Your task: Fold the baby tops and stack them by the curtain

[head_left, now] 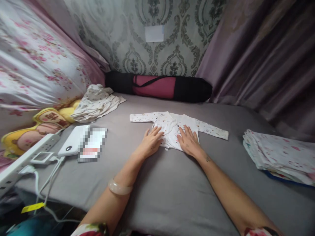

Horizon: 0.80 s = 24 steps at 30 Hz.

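Observation:
A small white baby shirt point(169, 123) with a scattered print lies spread on the grey bed sheet point(157, 196), both long sleeves stretched out to the sides. My left hand point(153, 140) rests flat on the left part of its body, fingers apart. On the right part lies my right hand point(188, 139), also flat with spread fingers. Neither hand grips the cloth. Part of the shirt's front is hidden under my palms. A thin tie shows at the lower hem between the hands.
Folded printed cloths point(280, 154) are stacked at the right. To the left are a crumpled printed cloth point(94, 101), yellow plush cushions point(49, 121), a white device point(73, 141) and a power strip point(29, 157) with cables. A black and maroon long bag point(157, 87) lies along the wall.

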Each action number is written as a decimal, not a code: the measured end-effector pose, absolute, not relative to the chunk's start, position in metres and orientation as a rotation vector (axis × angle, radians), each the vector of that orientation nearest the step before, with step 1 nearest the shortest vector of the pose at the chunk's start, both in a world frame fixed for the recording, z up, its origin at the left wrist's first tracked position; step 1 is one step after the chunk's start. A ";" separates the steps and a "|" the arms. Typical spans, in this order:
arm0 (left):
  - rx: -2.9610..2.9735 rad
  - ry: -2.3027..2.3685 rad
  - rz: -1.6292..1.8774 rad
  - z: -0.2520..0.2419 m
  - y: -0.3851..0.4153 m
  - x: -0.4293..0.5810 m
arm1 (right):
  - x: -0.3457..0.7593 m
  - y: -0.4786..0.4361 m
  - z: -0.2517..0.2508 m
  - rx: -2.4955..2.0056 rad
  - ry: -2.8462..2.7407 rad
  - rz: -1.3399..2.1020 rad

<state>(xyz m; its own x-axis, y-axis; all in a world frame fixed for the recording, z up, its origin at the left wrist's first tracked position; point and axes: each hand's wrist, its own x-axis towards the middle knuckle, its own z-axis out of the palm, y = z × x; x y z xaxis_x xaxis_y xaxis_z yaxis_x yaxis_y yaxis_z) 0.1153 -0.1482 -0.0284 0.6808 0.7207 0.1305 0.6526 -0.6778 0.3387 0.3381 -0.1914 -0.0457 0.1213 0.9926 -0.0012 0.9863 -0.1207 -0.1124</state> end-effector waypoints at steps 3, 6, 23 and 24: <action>2.633 1.011 0.276 -0.025 -0.153 0.120 | 0.326 -0.196 -0.041 -2.199 -2.094 0.092; 2.605 0.996 0.181 -0.029 -0.154 0.122 | 0.315 -0.199 -0.040 -2.133 -2.206 0.156; 2.660 1.236 0.535 -0.064 -0.138 0.121 | 0.410 -0.171 0.008 -1.789 -1.701 0.606; 2.666 1.234 0.537 -0.065 -0.138 0.121 | 0.424 -0.169 0.013 -1.781 -1.602 0.563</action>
